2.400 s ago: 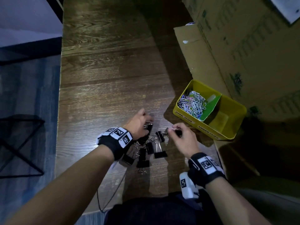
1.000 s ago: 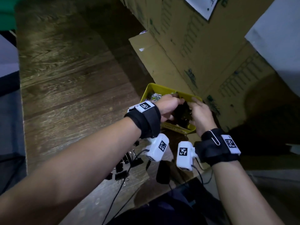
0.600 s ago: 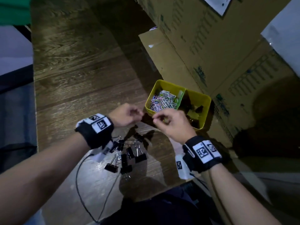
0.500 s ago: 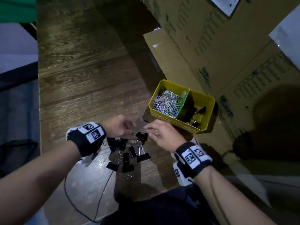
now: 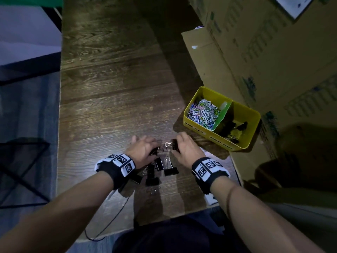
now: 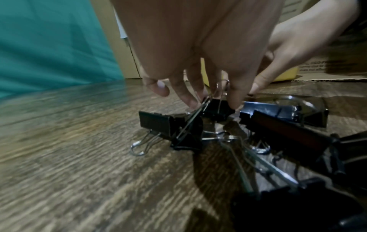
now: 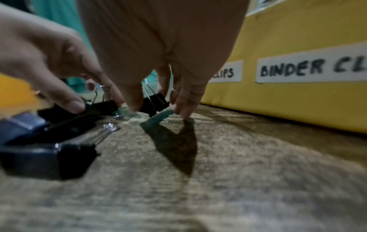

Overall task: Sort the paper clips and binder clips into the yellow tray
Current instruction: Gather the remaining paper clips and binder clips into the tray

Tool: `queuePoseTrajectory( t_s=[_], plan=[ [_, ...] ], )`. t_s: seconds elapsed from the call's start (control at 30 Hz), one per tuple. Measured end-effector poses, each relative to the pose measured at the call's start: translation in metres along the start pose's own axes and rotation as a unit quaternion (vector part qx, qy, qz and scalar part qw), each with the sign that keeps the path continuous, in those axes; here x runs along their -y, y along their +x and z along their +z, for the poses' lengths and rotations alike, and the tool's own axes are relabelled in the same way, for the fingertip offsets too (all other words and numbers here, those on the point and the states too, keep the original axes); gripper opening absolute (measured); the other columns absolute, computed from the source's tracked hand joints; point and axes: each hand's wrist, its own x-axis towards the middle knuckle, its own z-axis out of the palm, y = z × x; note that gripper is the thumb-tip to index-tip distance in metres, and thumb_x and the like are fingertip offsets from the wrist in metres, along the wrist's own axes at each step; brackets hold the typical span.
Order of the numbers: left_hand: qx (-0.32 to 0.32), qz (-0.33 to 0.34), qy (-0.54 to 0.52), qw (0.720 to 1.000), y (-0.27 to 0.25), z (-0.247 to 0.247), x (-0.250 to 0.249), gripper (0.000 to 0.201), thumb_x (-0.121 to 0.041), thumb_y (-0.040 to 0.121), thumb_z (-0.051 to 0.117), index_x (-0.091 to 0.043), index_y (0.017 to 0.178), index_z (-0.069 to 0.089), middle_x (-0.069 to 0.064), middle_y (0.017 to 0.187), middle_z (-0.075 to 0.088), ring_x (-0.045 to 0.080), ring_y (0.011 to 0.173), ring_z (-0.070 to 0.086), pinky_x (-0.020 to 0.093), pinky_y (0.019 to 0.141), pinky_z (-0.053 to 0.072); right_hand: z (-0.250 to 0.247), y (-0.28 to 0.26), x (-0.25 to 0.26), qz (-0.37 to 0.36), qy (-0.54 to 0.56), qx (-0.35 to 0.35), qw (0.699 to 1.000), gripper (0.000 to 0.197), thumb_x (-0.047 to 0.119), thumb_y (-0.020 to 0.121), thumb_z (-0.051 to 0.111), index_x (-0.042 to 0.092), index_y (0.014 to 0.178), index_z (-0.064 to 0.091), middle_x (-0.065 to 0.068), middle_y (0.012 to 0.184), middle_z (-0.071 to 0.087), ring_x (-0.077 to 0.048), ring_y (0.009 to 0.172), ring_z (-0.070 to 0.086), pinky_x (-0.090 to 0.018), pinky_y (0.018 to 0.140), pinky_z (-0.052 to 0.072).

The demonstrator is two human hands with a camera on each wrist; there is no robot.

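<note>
Several black binder clips (image 5: 160, 168) lie in a pile near the table's front edge. My left hand (image 5: 145, 148) pinches a binder clip (image 6: 216, 108) at the pile's far side, fingers pointing down. Just to its right, my right hand (image 5: 183, 148) pinches another binder clip (image 7: 154, 103) between thumb and fingers, low on the wood. The yellow tray (image 5: 193, 123) stands to the right of the hands. Its left compartment holds coloured paper clips (image 5: 202, 113), and its right compartment holds a few binder clips (image 5: 234, 127).
Cardboard boxes (image 5: 255, 52) rise behind and right of the tray. A flat cardboard flap (image 5: 206, 61) lies beside it. The tray's near wall (image 7: 298, 102) carries the label "BINDER CL". A black cable (image 5: 109, 223) hangs over the table's front edge. The wooden table (image 5: 113, 88) stretches away to the left.
A second ago both hands were at the tray's right compartment. They have come back to the pile, and each now pinches a binder clip.
</note>
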Motion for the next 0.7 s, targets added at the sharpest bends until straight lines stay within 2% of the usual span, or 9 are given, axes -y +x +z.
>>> queuePoseTrajectory(
  t_s=[0.07,0.13,0.2,0.3,0.37,0.4,0.47,0.6,0.7],
  plan=[
    [-0.046,-0.008,-0.057,0.997,0.0,-0.003,-0.001,0.05,-0.039,0.088,0.053,-0.03,0.136,0.041,-0.006,0.133,0.05,0.013,0.119,0.043,0.037,0.094,0.027,-0.009,-0.005,-0.001,0.077,0.136,-0.052,0.986,0.046,0.027,0.086,0.065,0.01,0.126,0.05,-0.006,0.122,0.052,-0.022,0.109,0.055,-0.034,0.097,0.045],
    [-0.096,-0.04,-0.274,0.956,-0.001,-0.017,-0.006,0.046,-0.026,0.088,0.059,-0.026,0.132,0.045,-0.002,0.125,0.056,0.007,0.106,0.053,0.026,0.091,0.039,-0.018,-0.008,-0.003,0.148,0.319,-0.069,0.933,0.04,0.024,0.085,0.068,0.017,0.123,0.053,0.0,0.109,0.058,-0.016,0.095,0.061,-0.031,0.087,0.051],
    [-0.159,-0.077,-0.568,0.804,-0.005,-0.034,-0.009,0.039,-0.004,0.089,0.055,-0.02,0.124,0.051,0.003,0.113,0.061,0.009,0.096,0.062,0.017,0.078,0.05,-0.026,-0.013,-0.004,0.167,0.517,-0.058,0.838,0.031,0.011,0.092,0.056,0.019,0.121,0.051,-0.004,0.101,0.061,-0.016,0.079,0.062,-0.03,0.072,0.053],
    [-0.197,-0.084,-0.806,0.552,-0.017,-0.056,-0.001,0.031,0.001,0.078,0.039,-0.012,0.101,0.056,0.01,0.093,0.059,0.026,0.087,0.063,0.035,0.074,0.051,-0.031,-0.018,0.0,0.151,0.671,-0.055,0.724,0.029,-0.007,0.091,0.029,0.01,0.097,0.052,-0.01,0.083,0.054,-0.021,0.063,0.052,-0.03,0.056,0.042],
    [-0.191,-0.091,-0.842,0.497,-0.025,-0.058,0.01,0.023,-0.009,0.066,0.045,-0.012,0.086,0.056,0.009,0.085,0.057,0.025,0.077,0.059,0.035,0.066,0.047,-0.028,-0.019,0.002,0.165,0.692,-0.049,0.701,0.029,-0.011,0.082,0.024,0.009,0.079,0.046,-0.01,0.071,0.041,-0.019,0.055,0.043,-0.028,0.049,0.031],
    [-0.192,-0.102,-0.829,0.515,-0.028,-0.056,0.014,0.016,-0.012,0.066,0.048,-0.013,0.08,0.056,0.008,0.079,0.056,0.023,0.069,0.056,0.032,0.061,0.044,-0.026,-0.019,0.002,0.176,0.691,-0.036,0.7,0.025,-0.008,0.079,0.026,0.01,0.074,0.043,-0.008,0.067,0.035,-0.016,0.052,0.038,-0.025,0.047,0.027],
    [-0.207,-0.117,-0.736,0.634,-0.033,-0.045,0.022,0.004,-0.016,0.073,0.06,-0.013,0.072,0.057,0.005,0.066,0.056,0.018,0.056,0.05,0.027,0.052,0.039,-0.023,-0.021,0.0,0.18,0.653,0.001,0.735,0.013,0.006,0.076,0.036,0.013,0.07,0.046,-0.004,0.064,0.036,-0.012,0.046,0.037,-0.019,0.044,0.024],
    [-0.108,-0.066,-0.343,0.931,-0.041,-0.017,0.036,0.011,-0.026,0.076,0.074,-0.019,0.08,0.067,-0.004,0.074,0.064,0.014,0.068,0.059,0.031,0.066,0.05,-0.011,-0.029,-0.004,0.115,0.323,0.087,0.935,0.022,0.039,0.081,0.068,0.022,0.074,0.055,0.007,0.08,0.06,-0.011,0.072,0.057,-0.025,0.065,0.043],
    [-0.042,-0.039,-0.112,0.992,-0.048,-0.003,0.031,0.036,-0.035,0.08,0.068,-0.028,0.114,0.06,-0.006,0.103,0.06,0.017,0.091,0.061,0.03,0.072,0.049,0.0,-0.032,0.002,0.025,0.111,0.151,0.982,0.042,0.047,0.068,0.079,0.021,0.094,0.058,0.0,0.104,0.062,-0.018,0.094,0.057,-0.029,0.078,0.046]
  ],
)
